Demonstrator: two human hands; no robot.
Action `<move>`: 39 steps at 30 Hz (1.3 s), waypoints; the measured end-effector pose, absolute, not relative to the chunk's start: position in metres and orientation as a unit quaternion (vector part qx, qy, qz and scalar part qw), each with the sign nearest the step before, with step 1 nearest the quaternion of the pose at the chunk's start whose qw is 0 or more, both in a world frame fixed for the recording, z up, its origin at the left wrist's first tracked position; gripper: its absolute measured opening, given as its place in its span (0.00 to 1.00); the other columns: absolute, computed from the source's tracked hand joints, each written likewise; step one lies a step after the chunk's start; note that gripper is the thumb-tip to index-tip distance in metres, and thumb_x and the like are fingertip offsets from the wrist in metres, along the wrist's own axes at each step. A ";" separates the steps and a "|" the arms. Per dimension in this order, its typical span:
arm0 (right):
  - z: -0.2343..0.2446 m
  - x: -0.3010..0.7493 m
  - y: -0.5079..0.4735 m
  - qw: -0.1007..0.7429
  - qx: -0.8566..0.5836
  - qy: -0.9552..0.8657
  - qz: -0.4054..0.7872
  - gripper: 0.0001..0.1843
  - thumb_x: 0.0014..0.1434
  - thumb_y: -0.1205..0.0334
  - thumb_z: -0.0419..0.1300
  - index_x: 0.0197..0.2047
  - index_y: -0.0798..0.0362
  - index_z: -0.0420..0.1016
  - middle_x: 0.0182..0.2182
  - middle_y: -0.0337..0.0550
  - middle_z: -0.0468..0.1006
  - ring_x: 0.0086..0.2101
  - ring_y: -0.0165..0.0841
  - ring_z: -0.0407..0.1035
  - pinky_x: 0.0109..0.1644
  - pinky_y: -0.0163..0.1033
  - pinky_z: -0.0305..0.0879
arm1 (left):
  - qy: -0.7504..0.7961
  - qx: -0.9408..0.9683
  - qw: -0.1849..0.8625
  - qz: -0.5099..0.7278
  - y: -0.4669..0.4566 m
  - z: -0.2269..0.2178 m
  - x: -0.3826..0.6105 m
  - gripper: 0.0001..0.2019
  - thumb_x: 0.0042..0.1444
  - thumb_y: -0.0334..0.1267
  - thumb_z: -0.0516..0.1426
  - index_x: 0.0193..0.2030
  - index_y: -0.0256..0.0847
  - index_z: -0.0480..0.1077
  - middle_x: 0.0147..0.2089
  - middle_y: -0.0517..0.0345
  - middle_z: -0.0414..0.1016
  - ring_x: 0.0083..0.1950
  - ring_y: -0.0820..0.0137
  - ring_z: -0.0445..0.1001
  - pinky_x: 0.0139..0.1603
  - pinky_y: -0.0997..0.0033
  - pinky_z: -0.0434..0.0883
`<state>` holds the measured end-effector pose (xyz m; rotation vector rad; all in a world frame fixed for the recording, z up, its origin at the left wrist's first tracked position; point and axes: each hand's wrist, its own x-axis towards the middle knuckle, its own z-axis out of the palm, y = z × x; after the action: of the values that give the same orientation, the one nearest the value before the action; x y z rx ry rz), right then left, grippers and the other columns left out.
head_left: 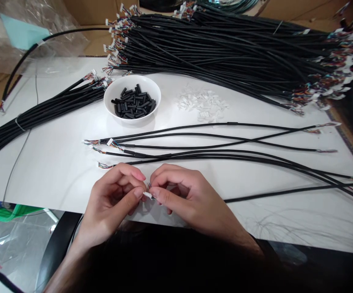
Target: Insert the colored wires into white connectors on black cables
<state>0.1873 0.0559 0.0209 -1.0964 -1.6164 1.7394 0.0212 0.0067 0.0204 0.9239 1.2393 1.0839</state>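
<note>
Close to the table's front edge, my left hand [117, 201] pinches a small white connector [147, 195] between thumb and fingers. My right hand [179, 191] is closed on the wire end of a black cable [255, 196], right beside the connector. Thin coloured wires show faintly between the fingertips; whether they sit inside the connector I cannot tell. The cable runs out from behind my right hand toward the right edge. Just beyond my hands lie several black cables [200, 147] with coloured wire ends, some carrying white connectors [110, 142].
A white bowl [110, 110] holds short black tube pieces. Loose white connectors [202, 101] are heaped to its right. A large stack of black cables [213, 53] fills the back, and a tied cable bundle [42, 110] lies left. Plastic bags [63, 20] sit at the back left.
</note>
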 end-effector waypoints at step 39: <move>0.025 0.191 0.059 0.286 -0.387 -0.609 0.630 0.06 0.57 0.71 0.61 0.29 0.57 0.77 0.30 0.39 0.71 0.31 0.27 0.67 0.32 0.32 0.64 | 0.552 0.447 0.588 0.388 0.011 0.018 0.015 0.13 0.60 0.42 0.59 0.27 0.39 0.67 0.24 0.63 0.60 0.23 0.77 0.56 0.21 0.76 0.52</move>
<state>0.1909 0.0590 0.0248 -1.0339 -1.6286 1.6840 0.0154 0.0114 0.0181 1.0408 1.2853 0.9040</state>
